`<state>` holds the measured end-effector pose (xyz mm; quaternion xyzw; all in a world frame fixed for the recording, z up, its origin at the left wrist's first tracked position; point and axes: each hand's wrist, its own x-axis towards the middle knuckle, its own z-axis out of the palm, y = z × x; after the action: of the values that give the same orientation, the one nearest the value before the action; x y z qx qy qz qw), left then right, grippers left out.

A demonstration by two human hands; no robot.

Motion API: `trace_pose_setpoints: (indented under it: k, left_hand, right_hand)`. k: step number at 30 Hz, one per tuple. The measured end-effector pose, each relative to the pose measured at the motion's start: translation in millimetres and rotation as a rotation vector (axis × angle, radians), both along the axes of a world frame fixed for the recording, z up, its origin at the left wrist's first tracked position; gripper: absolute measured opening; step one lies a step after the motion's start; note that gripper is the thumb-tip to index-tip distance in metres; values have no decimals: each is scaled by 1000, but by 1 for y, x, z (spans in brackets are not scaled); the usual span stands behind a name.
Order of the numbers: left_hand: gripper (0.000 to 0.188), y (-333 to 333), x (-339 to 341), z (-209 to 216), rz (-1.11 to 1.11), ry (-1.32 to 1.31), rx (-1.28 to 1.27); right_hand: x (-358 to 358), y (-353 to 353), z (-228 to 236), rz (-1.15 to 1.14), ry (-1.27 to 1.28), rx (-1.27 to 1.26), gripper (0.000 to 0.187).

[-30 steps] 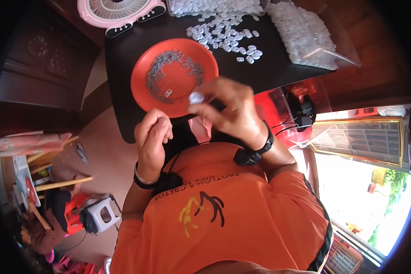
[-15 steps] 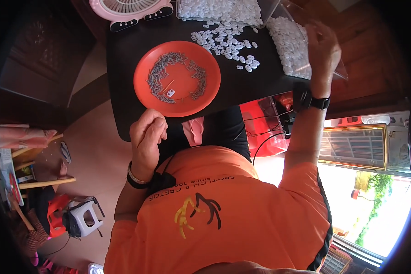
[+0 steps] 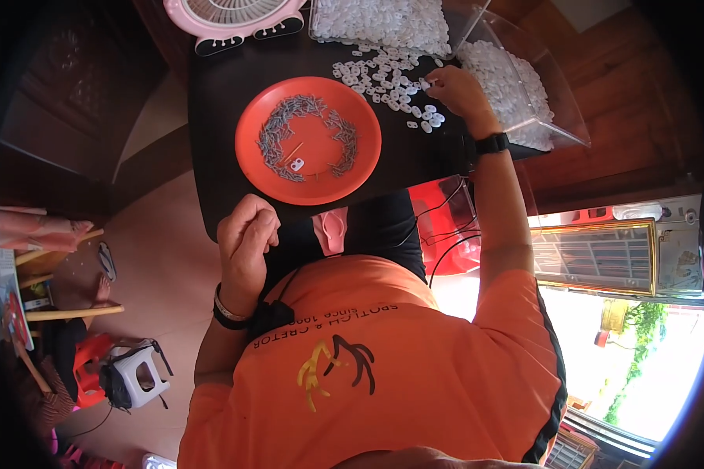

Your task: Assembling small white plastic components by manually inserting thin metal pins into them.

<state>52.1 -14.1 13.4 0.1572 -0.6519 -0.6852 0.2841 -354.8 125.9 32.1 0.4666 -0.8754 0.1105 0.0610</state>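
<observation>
My right hand [image 3: 460,92] reaches over the right edge of a scatter of small white plastic pieces [image 3: 379,76] on the black table. Its thumb and fingertips are pinched together at one white piece [image 3: 425,84]. Close to the table's front edge, my left hand [image 3: 248,234] is held in a loose fist, and its curled fingers hide whatever may be inside. Just beyond it lies an orange plate [image 3: 246,148] with many small grey screws [image 3: 272,137] in a broken ring. A white two-holed piece [image 3: 297,164] and thin tan sticks [image 3: 292,150] are in the plate.
A clear bin [image 3: 559,129] of white pieces stands beyond my right wrist. Another clear container [image 3: 383,23] of them is at the back, beside a pink fan [image 3: 235,19]. Black cables [image 3: 446,234] hang by a red container right of my lap.
My right hand has come down and left from over the right bin to the loose white pieces. My left hand stays in its fist near the plate.
</observation>
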Motion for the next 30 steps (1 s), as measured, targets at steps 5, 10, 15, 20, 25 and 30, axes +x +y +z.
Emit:
trace_pose_setpoints:
  k: [5, 10, 15, 20, 25, 30]
  left_hand:
    - [24, -1, 1, 1, 5, -26, -8]
    - [24, -1, 1, 2, 3, -41, 2]
    - [25, 0, 1, 3, 6, -65, 6]
    - [25, 1, 2, 4, 2, -57, 0]
    - [24, 0, 3, 3, -1, -65, -4]
    - [24, -1, 8, 1, 13, -80, 2]
  right_hand:
    - [-3, -5, -6, -28, -20, 9, 24]
    - [11, -7, -2, -5, -43, 1, 23]
    - [51, -18, 21, 89, 8, -106, 18]
    - [150, -51, 41, 556, -383, -211, 14]
    - [193, -72, 19, 759, -316, -107, 16]
    - [204, -80, 10, 678, -243, -51, 15]
